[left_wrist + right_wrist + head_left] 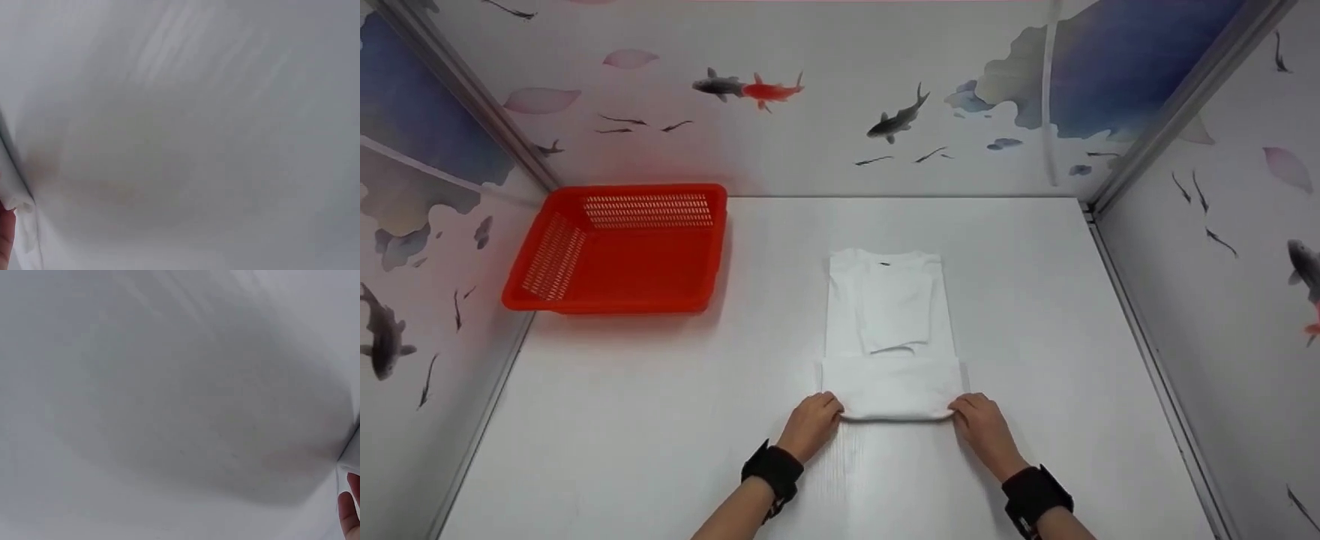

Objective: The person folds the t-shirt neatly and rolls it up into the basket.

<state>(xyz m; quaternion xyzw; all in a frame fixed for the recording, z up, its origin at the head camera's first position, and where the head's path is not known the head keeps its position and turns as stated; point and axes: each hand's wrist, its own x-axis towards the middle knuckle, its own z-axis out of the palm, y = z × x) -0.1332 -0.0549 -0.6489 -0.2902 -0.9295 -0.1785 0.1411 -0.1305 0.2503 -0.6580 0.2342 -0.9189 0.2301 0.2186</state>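
A white T-shirt lies on the white table, its sides tucked inward and its lower part turned up in a flat band. The neckline, with a small dark label, points away from me. My left hand pinches the near left corner of the turned-up band. At the near right corner, my right hand pinches the same edge. In the left wrist view a bit of the folded cloth shows beside a fingertip. Fingertips touch the cloth's corner at the right wrist view's edge.
A red plastic basket with perforated sides stands at the table's back left. Panels printed with fish enclose the table at the back, left and right. Both wrists wear black bands.
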